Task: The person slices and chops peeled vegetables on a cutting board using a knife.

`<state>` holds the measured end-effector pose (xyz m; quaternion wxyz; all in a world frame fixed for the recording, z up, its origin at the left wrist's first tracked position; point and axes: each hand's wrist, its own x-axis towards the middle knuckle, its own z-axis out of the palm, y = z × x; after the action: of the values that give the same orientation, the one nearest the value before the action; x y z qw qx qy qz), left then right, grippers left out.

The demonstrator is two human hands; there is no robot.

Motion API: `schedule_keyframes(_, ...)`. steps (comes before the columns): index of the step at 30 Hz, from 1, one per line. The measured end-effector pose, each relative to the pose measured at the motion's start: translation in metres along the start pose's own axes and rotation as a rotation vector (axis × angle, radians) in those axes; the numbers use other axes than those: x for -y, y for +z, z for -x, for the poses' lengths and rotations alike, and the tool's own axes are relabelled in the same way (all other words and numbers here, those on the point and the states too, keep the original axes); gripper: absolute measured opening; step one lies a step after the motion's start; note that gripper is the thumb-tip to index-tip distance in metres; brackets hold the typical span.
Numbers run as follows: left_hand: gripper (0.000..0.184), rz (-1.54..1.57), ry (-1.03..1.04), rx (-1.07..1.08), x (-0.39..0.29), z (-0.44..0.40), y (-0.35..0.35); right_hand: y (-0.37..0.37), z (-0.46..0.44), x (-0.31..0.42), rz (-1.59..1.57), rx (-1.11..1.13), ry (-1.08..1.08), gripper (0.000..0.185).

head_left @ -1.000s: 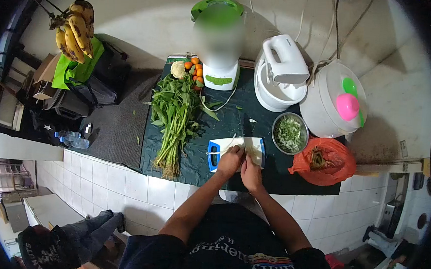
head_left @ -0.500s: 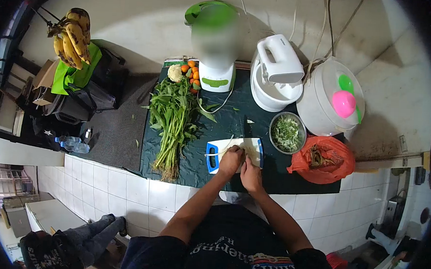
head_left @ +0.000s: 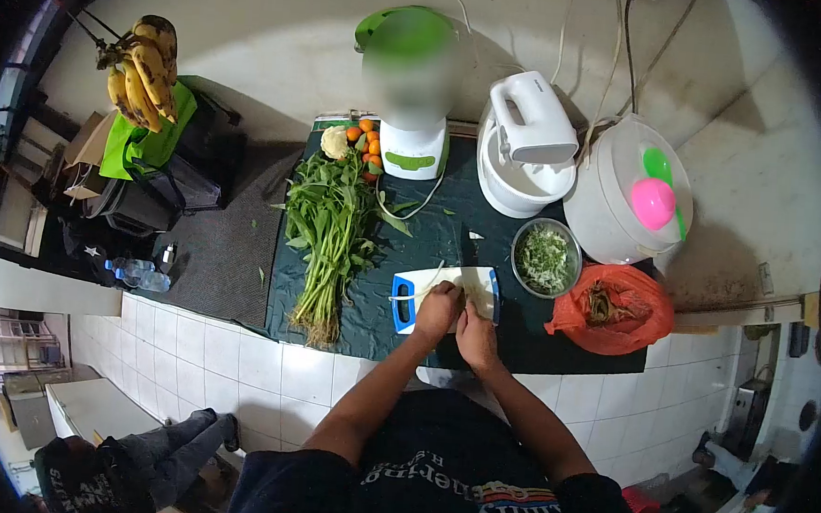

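On a white cutting board with blue ends (head_left: 490, 282), my left hand (head_left: 438, 308) is closed around thin white stalks (head_left: 416, 296), whose ends stick out to the left. My right hand (head_left: 475, 334) is closed just beside it, gripping a knife (head_left: 468, 251) whose dark blade points away from me over the board. The knife's handle is hidden in my fingers. Pale cut bits lie on the board near the blade. A metal bowl (head_left: 517, 271) with chopped green and white vegetables stands to the right of the board.
Left of the board lies a bunch of leafy greens (head_left: 333, 224), with a cauliflower (head_left: 335, 143) and small orange fruits or tomatoes (head_left: 366, 125) behind. A blender (head_left: 413, 149), a stand mixer (head_left: 528, 179), a white container (head_left: 612, 189) and a red plastic bag (head_left: 613, 330) surround the work area. Another person (head_left: 125, 469) is at lower left.
The view has shifted slightly. Both hands stay together over the board, and the knife stays in my right hand with little visible movement.
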<state>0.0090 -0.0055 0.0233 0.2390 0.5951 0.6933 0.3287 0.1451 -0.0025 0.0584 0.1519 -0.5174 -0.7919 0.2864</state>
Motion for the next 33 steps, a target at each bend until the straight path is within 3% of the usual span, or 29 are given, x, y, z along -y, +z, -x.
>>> schedule_keyframes(5,0.021,0.036,0.019,-0.022,-0.008,0.000,-0.008,-0.009,-0.019,0.011,0.000,0.093,0.099,0.044)
schedule_keyframes(8,0.024,0.044,0.008,-0.026,-0.005,0.000,-0.008,-0.005,-0.015,0.008,-0.070,-0.008,0.050,0.044)
schedule_keyframes(16,0.023,0.038,-0.010,-0.020,0.001,0.001,0.000,-0.007,0.009,0.008,0.002,0.069,0.053,0.045)
schedule_keyframes(18,0.013,0.059,0.028,-0.068,-0.004,0.001,-0.003,-0.002,0.007,0.006,0.013,0.102,0.072,0.045)
schedule_keyframes(22,0.012,0.058,0.074,-0.089,-0.011,0.001,-0.008,0.004,-0.010,0.003,-0.030,-0.016,0.039,0.042)
schedule_keyframes(24,0.010,0.123,-0.040,-0.111,-0.010,0.002,-0.006,0.001,-0.014,0.005,-0.017,-0.023,0.038,0.041)
schedule_keyframes(27,0.009,0.114,-0.020,-0.127,-0.005,0.003,-0.003,-0.007,-0.009,0.010,-0.010,0.036,0.049,0.046)
schedule_keyframes(30,0.019,0.102,-0.054,-0.069,-0.003,0.001,-0.002,-0.007,0.004,0.007,-0.007,0.086,0.036,0.046)
schedule_keyframes(33,0.017,0.112,-0.020,-0.098,-0.006,0.001,-0.005,0.001,0.006,0.004,0.006,0.002,-0.009,0.046)
